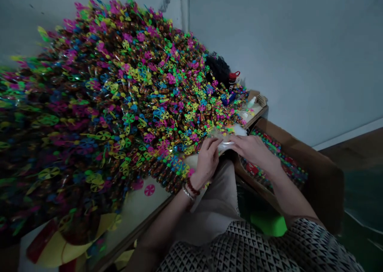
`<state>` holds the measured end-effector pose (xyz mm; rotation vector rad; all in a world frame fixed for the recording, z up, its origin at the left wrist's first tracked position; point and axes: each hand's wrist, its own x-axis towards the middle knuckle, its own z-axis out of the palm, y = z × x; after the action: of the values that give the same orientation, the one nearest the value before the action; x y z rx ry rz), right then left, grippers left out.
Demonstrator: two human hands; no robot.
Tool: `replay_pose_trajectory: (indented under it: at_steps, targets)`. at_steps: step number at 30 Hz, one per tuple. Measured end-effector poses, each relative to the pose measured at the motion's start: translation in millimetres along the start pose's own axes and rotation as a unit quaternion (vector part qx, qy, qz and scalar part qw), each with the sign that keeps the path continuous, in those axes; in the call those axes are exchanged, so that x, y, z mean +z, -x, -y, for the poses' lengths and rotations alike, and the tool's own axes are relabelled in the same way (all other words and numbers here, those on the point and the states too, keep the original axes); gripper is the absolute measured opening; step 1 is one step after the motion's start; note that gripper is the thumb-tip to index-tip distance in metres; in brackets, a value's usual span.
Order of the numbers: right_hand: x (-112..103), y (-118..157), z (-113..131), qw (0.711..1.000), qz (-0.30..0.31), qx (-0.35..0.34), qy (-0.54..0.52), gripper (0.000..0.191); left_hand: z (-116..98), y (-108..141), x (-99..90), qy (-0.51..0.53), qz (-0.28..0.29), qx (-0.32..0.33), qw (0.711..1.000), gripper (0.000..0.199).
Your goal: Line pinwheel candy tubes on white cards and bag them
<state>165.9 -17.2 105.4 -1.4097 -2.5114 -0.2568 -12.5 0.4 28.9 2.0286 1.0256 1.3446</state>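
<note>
Between my two hands, close to the table's front edge, is a piece of clear, shiny plastic (225,145), maybe a bag or wrapper. My left hand (207,159) pinches its left side, with a dark red bead bracelet and a pale bangle at the wrist. The fingers of my right hand (253,150) close on the right side of the same plastic. What lies inside or under it is unclear. Just beyond the hands rises a large heap of clear tubes (161,100) filled with small coloured pieces, topped with pink, yellow, green and blue fan-shaped parts.
A brown cardboard box (321,176) with rows of colourful tubes stands at my right. A red-capped bottle (232,79) and a black bundle (218,68) sit behind the heap. A pink fan disc (149,190) lies on the pale tabletop (139,206). Below right is something bright green (269,224).
</note>
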Motion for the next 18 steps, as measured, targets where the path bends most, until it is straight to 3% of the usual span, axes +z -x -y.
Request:
replay_pose_trajectory:
  at_steps: [4, 7, 9, 11, 14, 16, 18]
  targets:
    - [-44.1, 10.3, -19.6, 0.978, 0.09, -0.034, -0.188, 0.028, -32.3, 9.6, -38.2, 0.13, 0.101, -0.068, 0.984, 0.02]
    - [-58.0, 15.1, -12.0, 0.922, 0.033, -0.001, -0.387, 0.031, -70.8, 18.5, -57.6, 0.332, 0.155, -0.191, 0.911, 0.032]
    - [-52.6, 20.8, 7.6, 0.845, -0.032, 0.067, -0.53, 0.033, -91.8, 25.0, -64.1, 0.435, 0.185, -0.254, 0.844, 0.04]
    - [-39.2, 27.8, 32.2, 0.754, -0.063, 0.167, -0.632, 0.031, -101.9, 31.8, -67.4, 0.488, 0.211, -0.295, 0.794, 0.046]
    - [-15.8, 36.9, 58.9, 0.652, -0.03, 0.292, -0.699, 0.03, -96.3, 43.3, -71.5, 0.493, 0.22, -0.341, 0.769, 0.051]
    - [-2.9, 42.1, 61.8, 0.631, 0.036, 0.305, -0.713, 0.032, -85.0, 52.9, -75.6, 0.463, 0.252, -0.356, 0.772, 0.056]
    - [6.6, 47.9, 54.3, 0.651, 0.145, 0.258, -0.699, 0.034, -73.3, 63.7, -80.3, 0.42, 0.32, -0.354, 0.772, 0.058]
